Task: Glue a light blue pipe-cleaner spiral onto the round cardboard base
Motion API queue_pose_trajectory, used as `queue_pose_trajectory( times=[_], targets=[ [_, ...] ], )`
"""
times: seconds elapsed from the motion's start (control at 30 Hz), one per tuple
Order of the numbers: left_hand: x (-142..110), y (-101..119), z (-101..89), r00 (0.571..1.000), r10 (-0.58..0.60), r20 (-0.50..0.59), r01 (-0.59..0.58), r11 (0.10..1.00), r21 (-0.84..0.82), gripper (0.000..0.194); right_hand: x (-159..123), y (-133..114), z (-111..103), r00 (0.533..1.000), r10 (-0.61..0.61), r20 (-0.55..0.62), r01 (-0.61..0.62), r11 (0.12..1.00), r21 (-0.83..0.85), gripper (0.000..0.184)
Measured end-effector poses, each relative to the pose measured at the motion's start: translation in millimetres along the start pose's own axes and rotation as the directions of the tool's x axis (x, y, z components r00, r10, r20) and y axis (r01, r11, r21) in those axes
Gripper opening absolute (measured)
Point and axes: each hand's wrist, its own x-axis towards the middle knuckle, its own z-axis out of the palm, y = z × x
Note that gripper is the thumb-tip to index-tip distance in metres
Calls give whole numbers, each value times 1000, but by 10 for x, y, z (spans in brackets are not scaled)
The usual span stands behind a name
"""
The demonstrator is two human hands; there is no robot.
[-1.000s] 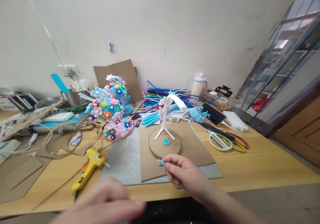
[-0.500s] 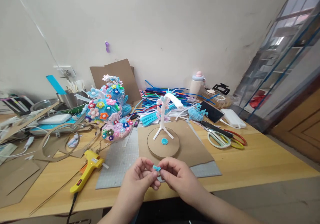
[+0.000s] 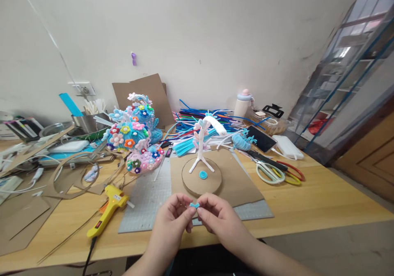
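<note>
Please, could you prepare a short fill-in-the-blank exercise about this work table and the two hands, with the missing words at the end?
1. The left hand and the right hand pinch a small chenille-stem piece whose colour is ____.
2. The glue gun on the table has a body coloured ____.
3. The flat blue coil lies on a round base made of ____.
4. In the picture, the smartphone lies to the ____ of the white tree-shaped stem.

Missing words: light blue; yellow; cardboard; right.

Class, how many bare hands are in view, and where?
2: the left hand and right hand, both holding a short light-blue fuzzy strip in front of the round brown cardboard disc.
</note>
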Motion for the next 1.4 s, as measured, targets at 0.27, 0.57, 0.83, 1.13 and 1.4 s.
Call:
queue_pose_trajectory(
  times=[0.27,0.57,0.83,1.13,1.4],
  targets=[
    [13,-40,26,999,49,-6,-48,992,114,30,20,38,-21,995,66,-79,-62,997,45,46],
    [76,-59,-75,996,83,39,-88,982,167,18,46,58,-48,993,70,-96,-69,998,11,46],
    [95,-83,-50,999,-27,44,24,997,74,35,40,77,-30,995,44,-94,-44,999,-2,45],
    [92,-132,23,999,-20,29,20,1000,8,36,68,65,-42,988,80,-133,-68,993,94,45],
    [216,-136,-23,996,-51,79,49,999,20,40,93,77,-100,991,39,-130,-44,998,-37,39]
  ],
)
